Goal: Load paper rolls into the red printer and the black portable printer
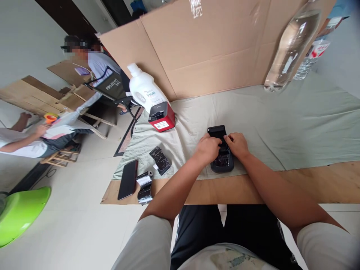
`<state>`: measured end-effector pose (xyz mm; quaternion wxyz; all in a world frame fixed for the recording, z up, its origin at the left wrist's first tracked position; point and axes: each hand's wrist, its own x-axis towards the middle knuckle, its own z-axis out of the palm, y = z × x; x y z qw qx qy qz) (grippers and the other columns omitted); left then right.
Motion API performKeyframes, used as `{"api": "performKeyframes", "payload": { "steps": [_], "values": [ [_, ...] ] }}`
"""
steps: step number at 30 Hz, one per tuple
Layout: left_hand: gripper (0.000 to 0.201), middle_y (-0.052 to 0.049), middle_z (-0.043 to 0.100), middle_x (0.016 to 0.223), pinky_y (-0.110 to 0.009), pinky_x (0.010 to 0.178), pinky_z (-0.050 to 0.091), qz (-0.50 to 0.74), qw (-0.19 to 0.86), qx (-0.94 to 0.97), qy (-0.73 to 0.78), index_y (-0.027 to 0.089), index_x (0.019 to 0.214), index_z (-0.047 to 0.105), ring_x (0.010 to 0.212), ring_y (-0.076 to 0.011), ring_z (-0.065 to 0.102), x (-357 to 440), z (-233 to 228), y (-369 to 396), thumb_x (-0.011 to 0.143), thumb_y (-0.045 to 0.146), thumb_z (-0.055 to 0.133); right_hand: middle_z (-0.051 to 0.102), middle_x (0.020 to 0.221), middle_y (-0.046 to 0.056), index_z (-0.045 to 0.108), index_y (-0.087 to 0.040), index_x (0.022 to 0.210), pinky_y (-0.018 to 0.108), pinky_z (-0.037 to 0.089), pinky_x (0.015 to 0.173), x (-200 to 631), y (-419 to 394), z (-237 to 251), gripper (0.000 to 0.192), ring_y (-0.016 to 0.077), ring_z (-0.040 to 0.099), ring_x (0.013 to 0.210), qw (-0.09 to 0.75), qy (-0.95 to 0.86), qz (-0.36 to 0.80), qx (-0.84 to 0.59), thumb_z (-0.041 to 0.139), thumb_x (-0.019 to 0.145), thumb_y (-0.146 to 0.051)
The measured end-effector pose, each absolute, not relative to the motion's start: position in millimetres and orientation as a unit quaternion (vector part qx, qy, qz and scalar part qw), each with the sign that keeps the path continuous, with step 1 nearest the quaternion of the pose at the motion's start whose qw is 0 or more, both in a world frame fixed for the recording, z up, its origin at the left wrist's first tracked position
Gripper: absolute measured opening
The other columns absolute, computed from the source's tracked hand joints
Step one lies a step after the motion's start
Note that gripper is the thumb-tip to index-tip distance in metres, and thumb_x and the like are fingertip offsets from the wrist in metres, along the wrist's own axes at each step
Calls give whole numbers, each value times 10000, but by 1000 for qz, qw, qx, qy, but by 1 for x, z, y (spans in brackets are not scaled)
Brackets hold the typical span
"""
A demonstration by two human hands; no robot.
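Resting left hand (207,148) and right hand (237,144) on black device (222,159), chair back (114,85) lettered "PHOAYIXOM"

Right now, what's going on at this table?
A seated person has both hands on a small black device lying on the green cloth: left hand over its left side, right hand on its right. Off to the left lie a red and black box, a white jug, a phone and two black rolls. Other people work in the background.

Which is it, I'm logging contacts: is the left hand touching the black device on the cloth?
Touching: the head view shows the left hand resting its fingers on the black device.
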<state>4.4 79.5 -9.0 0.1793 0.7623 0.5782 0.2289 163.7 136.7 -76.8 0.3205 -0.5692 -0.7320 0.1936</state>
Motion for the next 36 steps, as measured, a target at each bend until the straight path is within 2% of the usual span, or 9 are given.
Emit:
{"api": "performKeyframes", "payload": {
  "steps": [4, 7, 10, 13, 16, 19, 25, 31, 36],
  "values": [
    [107, -133, 605, 688, -466, 960, 395, 197, 209, 777, 560, 175, 626, 682, 1021, -368, 537, 19, -26, 105, 678, 100, 738, 660, 808, 96, 616, -235, 683, 423, 420, 885, 165, 137, -77, 376, 257, 539, 870, 327, -734, 208, -557, 439, 907, -481],
    [27, -154, 640, 769, -479, 1000, 363, 185, 216, 769, 572, 165, 703, 701, 1055, -366, 529, 25, -30, 110, 720, 160, 722, 681, 818, 106, 650, -231, 694, 421, 426, 872, 166, 138, -77, 403, 259, 550, 863, 327, -737, 202, -555, 433, 911, -493],
    [100, -166, 666, 893, -480, 1035, 338, 134, 221, 747, 612, 147, 748, 689, 1114, -366, 523, 28, -18, 106, 668, 134, 748, 702, 820, 128, 692, -208, 727, 406, 432, 830, 167, 139, -78, 444, 260, 565, 841, 315, -743, 184, -562, 414, 913, -499],
    [214, -105, 657, 898, -449, 967, 404, 155, 268, 715, 627, 149, 815, 650, 1016, -309, 576, 19, 1, 96, 628, 111, 744, 718, 821, 138, 719, -190, 764, 395, 432, 783, 167, 141, -78, 468, 266, 575, 820, 303, -751, 177, -560, 399, 912, -498],
    [256, -40, 637, 883, -356, 834, 471, 271, 397, 669, 567, 154, 919, 598, 854, -199, 603, -8, 22, 78, 683, 164, 697, 727, 838, 141, 726, -183, 784, 388, 429, 768, 169, 140, -76, 471, 270, 590, 823, 292, -755, 182, -558, 399, 911, -496],
    [289, -36, 642, 906, -317, 824, 475, 299, 473, 640, 526, 148, 927, 591, 857, -169, 609, -56, 44, 50, 676, 224, 712, 728, 845, 146, 725, -181, 789, 384, 427, 757, 170, 139, -75, 471, 273, 599, 830, 289, -756, 182, -559, 400, 913, -499],
    [299, -36, 666, 887, -327, 812, 491, 159, 363, 600, 695, 160, 893, 644, 856, -204, 618, -152, 58, -11, 614, 245, 713, 726, 852, 152, 725, -194, 809, 399, 431, 733, 168, 139, -76, 478, 303, 604, 864, 282, -751, 176, -570, 387, 919, -513],
    [340, -63, 679, 1008, -356, 909, 491, 62, 260, 566, 780, 198, 976, 694, 1014, -263, 613, -188, 31, -55, 643, 266, 712, 725, 895, 176, 733, -178, 876, 413, 440, 757, 168, 140, -73, 446, 330, 620, 925, 254, -751, 187, -580, 411, 920, -483],
    [355, -92, 636, 1164, -396, 1034, 420, 42, 157, 577, 800, 214, 1035, 726, 1165, -299, 534, -221, 27, -66, 697, 319, 707, 723, 908, 180, 730, -188, 868, 419, 440, 765, 169, 139, -69, 465, 338, 626, 938, 243, -755, 192, -578, 388, 934, -497]
  ]
}}
